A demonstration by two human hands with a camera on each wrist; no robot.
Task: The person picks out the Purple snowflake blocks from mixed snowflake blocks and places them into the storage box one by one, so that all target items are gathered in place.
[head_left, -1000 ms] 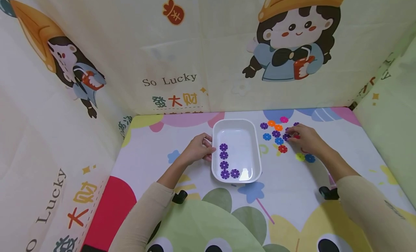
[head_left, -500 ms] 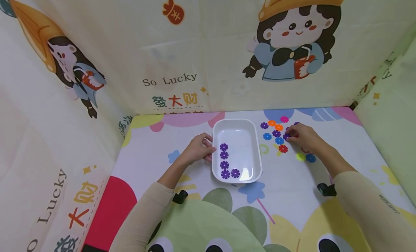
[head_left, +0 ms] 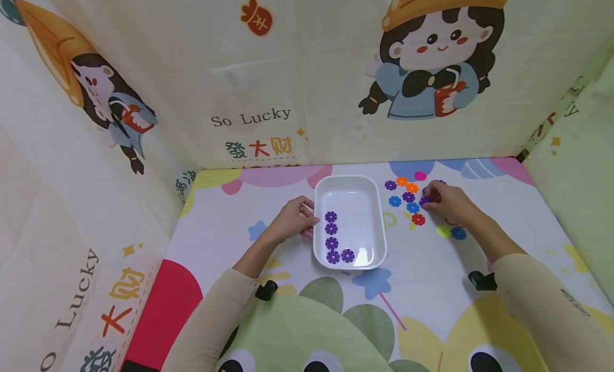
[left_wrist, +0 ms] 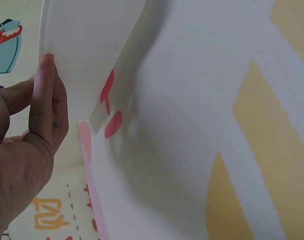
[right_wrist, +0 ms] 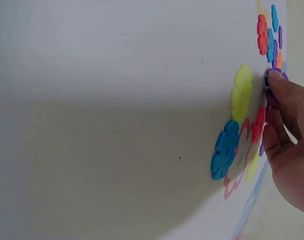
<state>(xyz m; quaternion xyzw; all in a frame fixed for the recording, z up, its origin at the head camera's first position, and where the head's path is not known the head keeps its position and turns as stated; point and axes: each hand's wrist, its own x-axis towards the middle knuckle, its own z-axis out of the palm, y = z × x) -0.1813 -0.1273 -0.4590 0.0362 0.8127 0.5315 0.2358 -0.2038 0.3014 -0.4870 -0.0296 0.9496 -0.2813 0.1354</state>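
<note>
My left hand grips the left rim of a white rectangular tray, with fingertips at its edge and the others curled against its outer wall. Inside, several purple snowflake discs form an L along the left side and bottom. Over the loose discs at the right, my right hand pinches a purple snowflake disc between thumb and fingers. From the right wrist, the thumb lies across that disc, tilted off flat. Part of it is hidden by the fingers.
Several loose discs lie right of the tray, including orange, blue, red and pink ones. A yellow-green disc touches a darker blue disc nearer me. Printed cloth walls stand behind and beside the table.
My right fingers have closed on the purple disc, tilting it and shifting it slightly right. My left hand and the tray stay in place.
</note>
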